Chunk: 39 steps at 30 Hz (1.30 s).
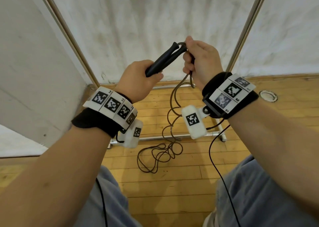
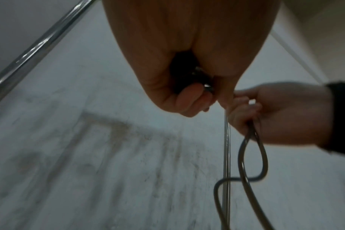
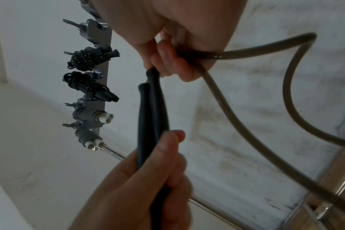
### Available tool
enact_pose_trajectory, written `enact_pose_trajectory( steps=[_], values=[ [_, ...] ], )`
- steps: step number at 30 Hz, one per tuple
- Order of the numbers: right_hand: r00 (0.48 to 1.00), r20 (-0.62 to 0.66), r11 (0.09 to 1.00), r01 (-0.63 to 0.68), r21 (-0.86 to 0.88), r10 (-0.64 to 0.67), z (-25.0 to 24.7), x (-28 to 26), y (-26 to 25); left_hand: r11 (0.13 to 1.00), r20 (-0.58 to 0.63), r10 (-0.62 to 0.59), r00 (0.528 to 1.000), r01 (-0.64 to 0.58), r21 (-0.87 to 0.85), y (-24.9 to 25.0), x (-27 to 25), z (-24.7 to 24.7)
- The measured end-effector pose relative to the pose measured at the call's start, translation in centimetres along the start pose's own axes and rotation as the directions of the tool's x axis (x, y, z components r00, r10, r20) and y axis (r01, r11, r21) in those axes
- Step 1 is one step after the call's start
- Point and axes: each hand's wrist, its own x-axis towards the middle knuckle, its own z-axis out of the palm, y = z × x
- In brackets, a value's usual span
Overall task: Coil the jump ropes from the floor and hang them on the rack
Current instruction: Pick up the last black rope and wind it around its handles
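My left hand point(image 1: 139, 81) grips the two black jump rope handles point(image 1: 165, 59) side by side, tips pointing up and right. In the right wrist view the same handles point(image 3: 152, 118) rise from the left hand point(image 3: 148, 183). My right hand point(image 1: 200, 61) holds the brown rope point(image 1: 172, 109) just past the handle tips, fingers curled round it point(image 3: 187, 54). The rope hangs down in loops and lies in a loose tangle on the wooden floor point(image 1: 158, 156). The left wrist view shows the right hand point(image 2: 276, 112) gripping the rope loop point(image 2: 252, 155).
A grey rack strip point(image 3: 102, 87) carries several coiled ropes on pegs, black ones point(image 3: 91, 59) above grey ones point(image 3: 89, 116). Metal frame poles point(image 1: 69, 35) stand left and right before a white sheet; a floor bar point(image 1: 172, 137) lies below. My knees are at the bottom.
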Motion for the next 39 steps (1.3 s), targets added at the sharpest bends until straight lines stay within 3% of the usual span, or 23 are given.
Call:
enact_pose_trajectory(
  steps=[5,7,13,16,18,21,25,28,33,39],
  values=[
    [0.999,0.006,0.997,-0.046,-0.057,0.046,-0.5,0.0,1.3,0.953,0.148,-0.072,0.986,0.112,-0.282,0.3,0.2,-0.2],
    [0.997,0.0,0.996,-0.08,-0.036,0.08,-0.6,0.2,1.4,0.939,0.204,-0.071,0.976,0.135,-0.318,0.2,0.1,-0.1],
    [0.993,-0.022,0.987,-0.116,-0.107,0.114,-0.8,0.9,1.6,0.991,0.177,-0.079,0.981,0.098,-0.096,-1.1,0.5,1.0],
    [0.988,-0.016,0.982,-0.155,-0.105,0.154,-0.8,1.2,1.5,0.999,0.082,0.02,0.996,-0.024,0.047,-1.1,0.3,1.6],
    [0.988,-0.02,0.986,-0.157,-0.06,0.156,-1.0,1.5,1.3,0.997,0.057,0.049,0.997,-0.052,0.057,-0.9,0.1,1.6],
    [0.989,-0.033,0.99,-0.142,-0.004,0.141,-1.2,1.8,1.5,0.996,0.08,0.025,0.996,-0.017,-0.093,-0.8,0.2,1.7],
    [0.994,0.016,0.992,-0.111,-0.061,0.113,-1.0,1.5,2.6,0.969,0.094,-0.015,0.995,0.037,-0.246,-0.9,0.3,1.6],
    [0.991,0.101,0.969,-0.055,-0.243,0.082,-0.3,1.2,3.7,0.908,0.049,-0.099,0.994,0.111,-0.404,-1.2,0.6,1.6],
    [0.952,0.28,0.827,0.059,-0.559,0.121,0.8,0.0,5.4,0.82,0.032,-0.188,0.982,0.175,-0.544,-0.8,0.9,2.2],
    [0.928,0.368,0.767,0.199,-0.61,0.052,1.3,-1.0,5.8,0.758,-0.038,-0.304,0.952,0.218,-0.614,-0.7,1.2,2.0]
  ],
)
